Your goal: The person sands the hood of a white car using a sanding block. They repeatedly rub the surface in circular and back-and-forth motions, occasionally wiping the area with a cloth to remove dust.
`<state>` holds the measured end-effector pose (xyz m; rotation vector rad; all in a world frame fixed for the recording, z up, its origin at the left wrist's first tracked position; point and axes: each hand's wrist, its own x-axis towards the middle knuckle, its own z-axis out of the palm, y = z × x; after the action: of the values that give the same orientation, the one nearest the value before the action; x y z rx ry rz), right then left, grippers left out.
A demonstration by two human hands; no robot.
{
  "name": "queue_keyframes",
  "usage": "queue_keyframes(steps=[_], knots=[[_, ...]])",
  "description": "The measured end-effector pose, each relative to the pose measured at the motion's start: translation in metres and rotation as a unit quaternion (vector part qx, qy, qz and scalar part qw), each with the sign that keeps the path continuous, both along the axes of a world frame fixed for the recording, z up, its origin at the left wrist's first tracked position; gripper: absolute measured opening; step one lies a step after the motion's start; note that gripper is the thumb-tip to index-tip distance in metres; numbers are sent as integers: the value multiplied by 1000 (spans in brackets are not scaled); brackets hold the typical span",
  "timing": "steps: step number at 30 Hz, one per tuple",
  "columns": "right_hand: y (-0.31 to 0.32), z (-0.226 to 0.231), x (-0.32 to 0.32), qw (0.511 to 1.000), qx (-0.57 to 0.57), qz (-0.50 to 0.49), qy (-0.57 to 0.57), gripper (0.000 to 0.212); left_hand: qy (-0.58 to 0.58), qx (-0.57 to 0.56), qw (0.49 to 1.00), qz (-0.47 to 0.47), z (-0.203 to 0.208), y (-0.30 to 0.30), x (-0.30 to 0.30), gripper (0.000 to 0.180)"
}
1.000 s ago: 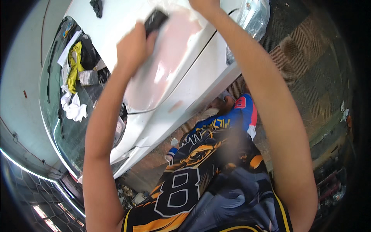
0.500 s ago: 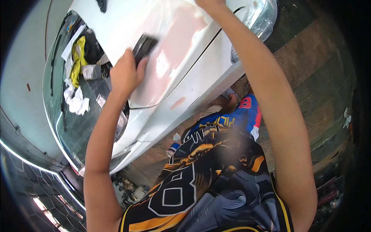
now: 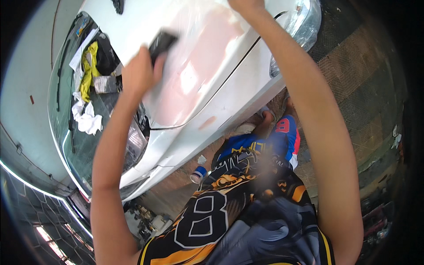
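Note:
My left hand [image 3: 140, 73] is closed around a black sanding block [image 3: 162, 43], blurred by motion, over the white car hood [image 3: 137, 22]. Beside the block, a dull pinkish patch [image 3: 205, 57] with a glossy bright spot shows through the white paint. My right hand [image 3: 247, 4] reaches to the top edge of the picture, by the hood's front part. Its fingers are cut off from view, so I cannot tell what they touch.
Left of the hood, a yellow cloth [image 3: 89, 66], crumpled white paper [image 3: 87, 117] and other items lie at the windshield [image 3: 64, 101]. The plastic-covered headlight [image 3: 302, 26] is at upper right. On the floor stands a blue-and-white container [image 3: 198, 175], near my legs.
My left hand and the block have moved slightly up and left over the hood. My right hand has shifted a little to the right in view.

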<state>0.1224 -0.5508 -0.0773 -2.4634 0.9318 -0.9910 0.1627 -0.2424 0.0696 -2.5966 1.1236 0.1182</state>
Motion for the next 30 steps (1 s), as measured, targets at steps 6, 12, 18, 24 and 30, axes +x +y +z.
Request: queue_keyframes(steps=[6,12,18,24,30], knots=[[0,2,-19,997,63,37,-4,63,-38,-53,995,-70,-11,-54,31,52],[-1,7,-7,998,46,28,-34,63,-4,-15,1000,-14,7,29,2,53],[6,-7,-13,997,47,50,-31,65,-52,-57,993,-86,-10,-38,48,55],[1,1,-6,999,13,19,-31,64,9,0,1000,-19,7,22,9,52],[3,-7,-17,996,65,59,-27,63,-30,-44,997,-61,-4,-52,32,46]])
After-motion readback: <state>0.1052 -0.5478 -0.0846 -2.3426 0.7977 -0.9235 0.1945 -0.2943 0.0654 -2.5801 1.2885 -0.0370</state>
